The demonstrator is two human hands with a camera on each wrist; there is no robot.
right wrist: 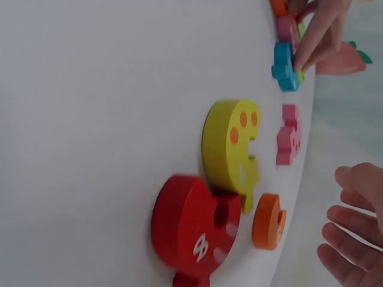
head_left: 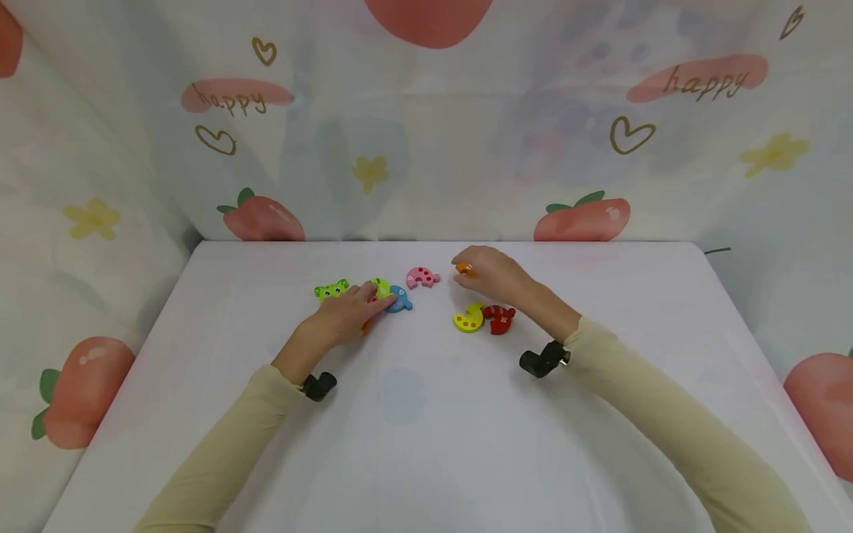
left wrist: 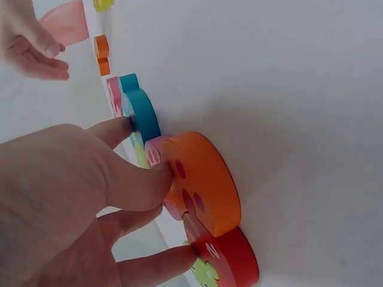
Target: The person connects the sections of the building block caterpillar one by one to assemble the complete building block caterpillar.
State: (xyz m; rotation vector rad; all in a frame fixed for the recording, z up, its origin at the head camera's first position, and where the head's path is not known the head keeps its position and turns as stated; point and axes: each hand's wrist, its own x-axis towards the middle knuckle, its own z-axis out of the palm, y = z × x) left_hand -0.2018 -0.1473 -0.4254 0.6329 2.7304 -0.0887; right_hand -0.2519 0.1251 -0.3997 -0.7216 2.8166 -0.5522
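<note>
My left hand (head_left: 343, 314) is spread over a cluster of colourful toy puzzle pieces. In the left wrist view its digits touch an orange piece (left wrist: 206, 179), a blue piece (left wrist: 143, 113) and a red piece (left wrist: 239, 260); a pink piece is partly hidden between them. A green piece with eyes (head_left: 331, 289) shows beyond the hand. My right hand (head_left: 493, 272) hovers with loosely bent fingers over a small orange piece (right wrist: 266, 221), which lies on the table. Nearby lie a yellow piece (right wrist: 224, 146) with orange dots and a red piece (right wrist: 188, 230) marked 8.
A pink spotted piece (head_left: 421, 277) lies between the two hands near the back of the white table (head_left: 426, 444). Behind the table's back edge hangs a printed curtain (head_left: 440, 148). Each wrist wears a small black camera (head_left: 543, 360).
</note>
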